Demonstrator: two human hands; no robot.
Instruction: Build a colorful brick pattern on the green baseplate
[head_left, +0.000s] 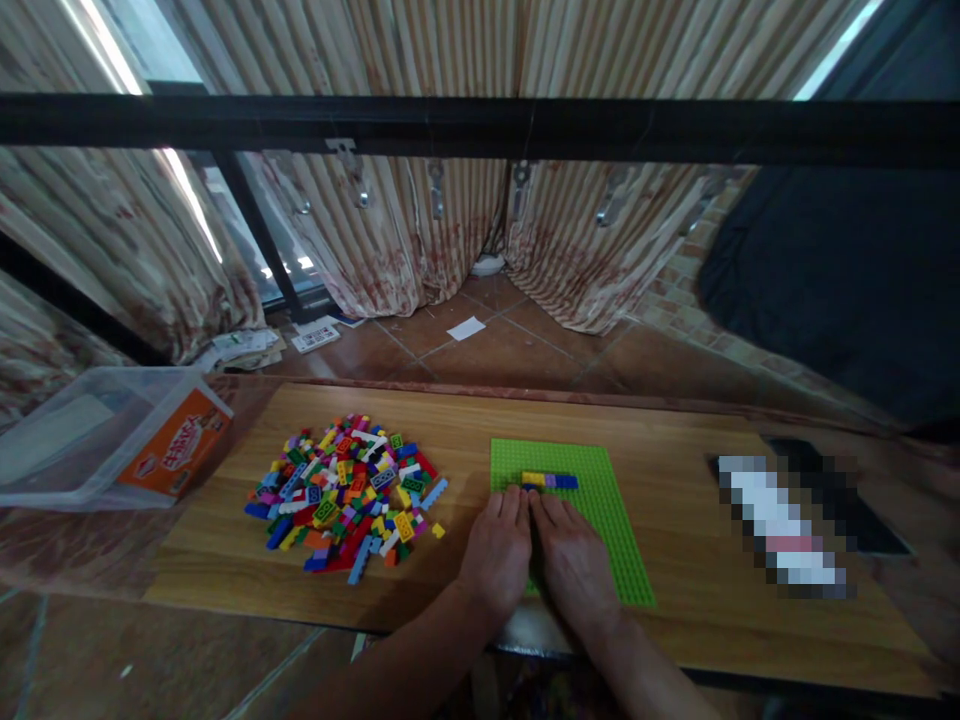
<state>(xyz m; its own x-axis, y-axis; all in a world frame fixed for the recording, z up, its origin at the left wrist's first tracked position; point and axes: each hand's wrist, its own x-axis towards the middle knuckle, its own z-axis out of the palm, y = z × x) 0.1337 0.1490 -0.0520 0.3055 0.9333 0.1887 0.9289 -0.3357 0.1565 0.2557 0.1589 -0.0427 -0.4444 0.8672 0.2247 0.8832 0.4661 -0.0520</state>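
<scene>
A green studded baseplate (pixel 611 530) lies on the wooden board. Near its far side sits a short row of toy bricks (pixel 550 481), yellow, light purple and blue. Just on the near side of that row, my left hand (pixel 496 545) and my right hand (pixel 576 555) come together, fingertips bunched and almost meeting. The fingers of both are closed and pressed down over the plate. A small dark blue bit shows between the fingertips, but I cannot make out what they hold. Left of the plate spreads a large heap of mixed coloured bricks (pixel 349 495).
At the far left stands a clear plastic bin (pixel 97 495) with an orange label. A blurred-out pale object (pixel 780 530) and a dark flat thing (pixel 874 510) lie at the right. A black rail (pixel 480 128) crosses in front of curtains (pixel 420 230) beyond the board.
</scene>
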